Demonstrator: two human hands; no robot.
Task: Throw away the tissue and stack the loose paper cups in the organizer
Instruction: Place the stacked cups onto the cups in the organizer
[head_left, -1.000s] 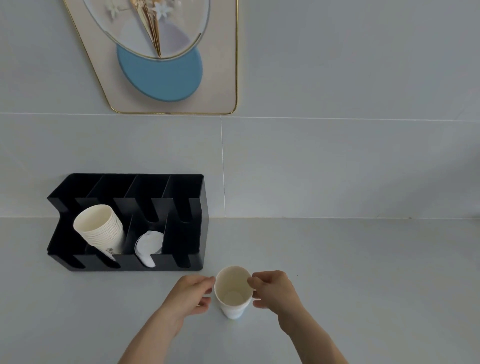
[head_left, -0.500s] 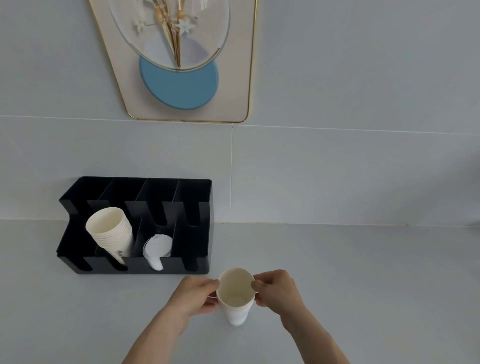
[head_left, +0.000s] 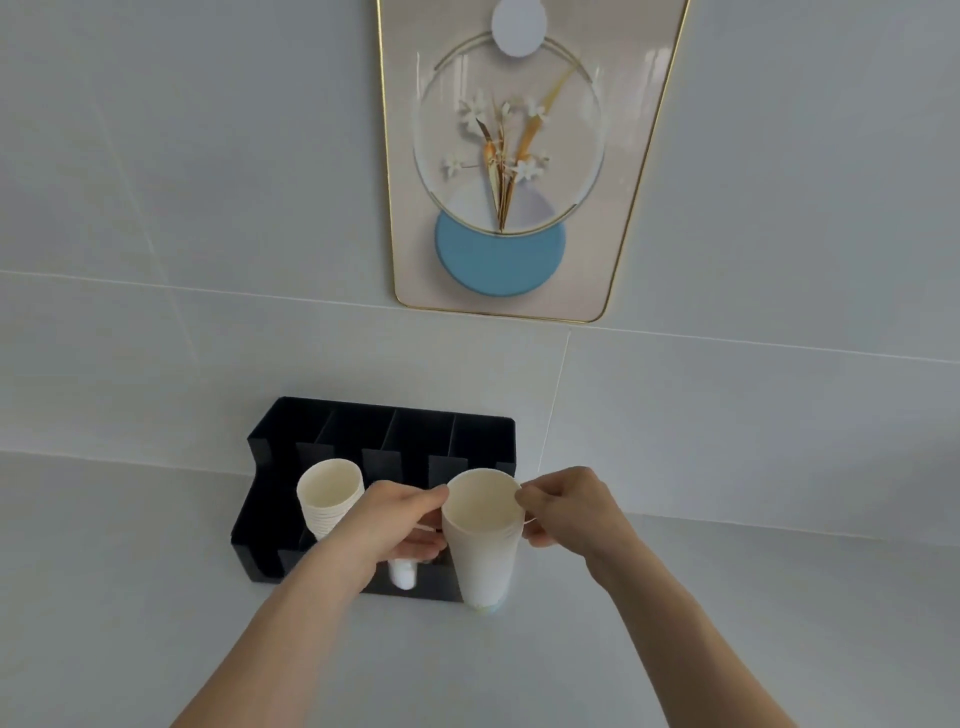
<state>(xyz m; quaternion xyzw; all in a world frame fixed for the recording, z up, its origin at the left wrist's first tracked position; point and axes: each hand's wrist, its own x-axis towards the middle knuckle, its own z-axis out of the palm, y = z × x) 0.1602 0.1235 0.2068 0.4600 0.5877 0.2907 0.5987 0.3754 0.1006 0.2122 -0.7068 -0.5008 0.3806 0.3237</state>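
Both hands, the left hand (head_left: 400, 525) and the right hand (head_left: 566, 506), pinched the rim of a paper cup (head_left: 484, 535) with closed fingers, holding it at the right end of the black organizer (head_left: 363, 431) on the worktop (head_left: 130, 597), right of a cup stack (head_left: 328, 496).

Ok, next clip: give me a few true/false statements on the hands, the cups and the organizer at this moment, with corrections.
1. Both hands hold the same paper cup by its rim. True: left hand and right hand pinch opposite sides.
2. The held cup is upside down. False: its mouth faces up towards the camera.
3. A stack of cups already sits in the black organizer. True.
4. That stack is in the organizer's rightmost slot. False: it is in a slot near the left end.
5. The organizer stands against the wall. True.
6. A crumpled tissue lies on the counter. False: none is visible.
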